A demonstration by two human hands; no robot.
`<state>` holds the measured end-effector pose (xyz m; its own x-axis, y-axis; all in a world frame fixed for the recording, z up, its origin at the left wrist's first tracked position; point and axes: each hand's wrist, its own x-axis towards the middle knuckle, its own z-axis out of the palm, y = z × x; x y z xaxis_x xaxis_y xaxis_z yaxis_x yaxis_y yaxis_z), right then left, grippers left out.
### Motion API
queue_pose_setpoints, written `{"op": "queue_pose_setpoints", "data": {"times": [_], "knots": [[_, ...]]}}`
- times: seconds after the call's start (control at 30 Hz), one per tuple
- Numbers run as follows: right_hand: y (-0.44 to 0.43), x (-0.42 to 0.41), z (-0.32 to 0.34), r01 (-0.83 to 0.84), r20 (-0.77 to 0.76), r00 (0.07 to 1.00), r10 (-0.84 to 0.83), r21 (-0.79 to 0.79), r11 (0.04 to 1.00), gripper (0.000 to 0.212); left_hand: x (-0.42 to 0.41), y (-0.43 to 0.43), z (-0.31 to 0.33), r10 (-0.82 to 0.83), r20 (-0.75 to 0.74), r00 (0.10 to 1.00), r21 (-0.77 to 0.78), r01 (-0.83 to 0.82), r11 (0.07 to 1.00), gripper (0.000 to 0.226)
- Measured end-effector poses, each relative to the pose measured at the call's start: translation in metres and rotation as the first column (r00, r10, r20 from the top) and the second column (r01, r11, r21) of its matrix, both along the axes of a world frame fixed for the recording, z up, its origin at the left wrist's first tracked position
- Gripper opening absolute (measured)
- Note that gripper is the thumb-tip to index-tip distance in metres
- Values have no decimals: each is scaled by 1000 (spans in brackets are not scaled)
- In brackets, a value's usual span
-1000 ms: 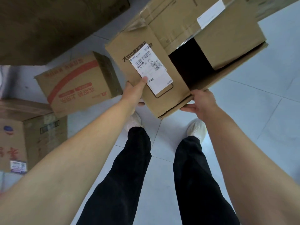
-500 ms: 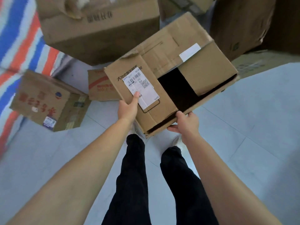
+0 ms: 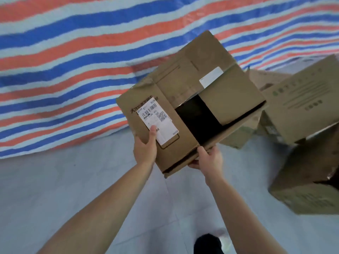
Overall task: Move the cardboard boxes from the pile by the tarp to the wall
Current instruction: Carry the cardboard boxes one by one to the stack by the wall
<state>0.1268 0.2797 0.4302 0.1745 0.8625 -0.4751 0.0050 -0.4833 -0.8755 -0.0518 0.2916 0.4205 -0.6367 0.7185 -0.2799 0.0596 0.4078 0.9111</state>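
Pale tiled floor (image 3: 73, 198); a dark trouser leg (image 3: 207, 244) (blurred pale shoe (image 3: 224, 237) beside it).

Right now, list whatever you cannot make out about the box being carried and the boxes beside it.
All in the head view:
- Inside of the carried box: the gap between its flaps is plain black.
- Fingers of the left hand and right hand: mostly hidden under the box.
- shipping label: print too small, partly under the left thumb.
- lower right box: cut off by the frame's right edge.
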Motion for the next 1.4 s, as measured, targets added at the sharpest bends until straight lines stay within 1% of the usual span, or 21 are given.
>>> {"op": "queue_pose_setpoints", "data": {"times": [0.07, 0.13, 0.2, 0.27, 0.33, 0.4, 0.5, 0.63, 0.73, 0.8, 0.87, 0.93, 0.97, 1.0, 1.07, 1.1, 1.23, 1.33, 1.4], "knots": [[-18, -64, 30, -56, -14, 998, 57, 72, 996, 23, -64, -30, 37, 61, -39, 997, 89, -58, 994, 72], [-42, -135, 60, -145, -39, 988, 151, 132, 981, 21, -136, -72, 73, 153, -70, 986, 165, -140, 976, 67], [-76, -214, 91, -233, -79, 965, 249, 169, 958, 13, -215, -124, 109, 263, -110, 959, 221, -234, 947, 63], [-107, -291, 122, -310, -147, 927, 346, 219, 925, 2, -287, -172, 148, 376, -168, 911, 287, -319, 903, 63], [-132, -357, 148, -387, -179, 881, 437, 256, 886, 5, -344, -213, 180, 470, -198, 860, 330, -393, 858, 62], [-153, -418, 172, -468, -200, 823, 533, 295, 833, 11, -396, -248, 202, 550, -215, 807, 367, -455, 811, 60], [-175, -498, 192, -565, -180, 747, 640, 338, 753, 20, -467, -286, 223, 656, -223, 721, 414, -539, 733, 65], [-177, -594, 188, -648, -126, 675, 727, 369, 666, 29, -546, -309, 218, 755, -193, 626, 435, -635, 638, 61], [-168, -669, 176, -698, -118, 613, 781, 382, 605, 28, -609, -312, 204, 823, -170, 542, 444, -704, 555, 63], [-160, -727, 170, -731, -131, 552, 823, 398, 554, 27, -657, -311, 200, 864, -154, 480, 452, -743, 493, 65], [-154, -786, 169, -765, -139, 487, 862, 409, 498, 27, -705, -312, 202, 897, -151, 415, 437, -786, 437, 62], [-155, -842, 171, -800, -154, 421, 894, 401, 446, 27, -749, -321, 207, 922, -167, 351, 410, -825, 388, 55], [-157, -858, 172, -813, -161, 394, 905, 399, 425, 27, -761, -326, 209, 926, -180, 333, 401, -834, 378, 54], [-163, -885, 175, -830, -167, 351, 922, 402, 388, 27, -782, -335, 212, 935, -197, 295, 397, -848, 351, 55], [-182, -932, 176, -861, -187, 259, 948, 400, 315, 29, -817, -360, 214, 955, -218, 203, 382, -882, 275, 60], [-197, -958, 176, -878, -195, 200, 960, 399, 263, 29, -835, -379, 215, 965, -216, 147, 377, -899, 222, 61], [-268, -1045, 173, -921, -198, 19, 980, 379, 94, 30, -891, -461, 208, 976, -213, -47, 355, -934, 32, 61], [-330, -1109, 166, -930, -188, -93, 978, 367, -18, 30, -936, -527, 195, 970, -189, -153, 338, -938, -82, 58], [-366, -1149, 161, -926, -178, -140, 974, 371, -66, 29, -969, -564, 186, 966, -172, -193, 329, -936, -129, 56]]}}
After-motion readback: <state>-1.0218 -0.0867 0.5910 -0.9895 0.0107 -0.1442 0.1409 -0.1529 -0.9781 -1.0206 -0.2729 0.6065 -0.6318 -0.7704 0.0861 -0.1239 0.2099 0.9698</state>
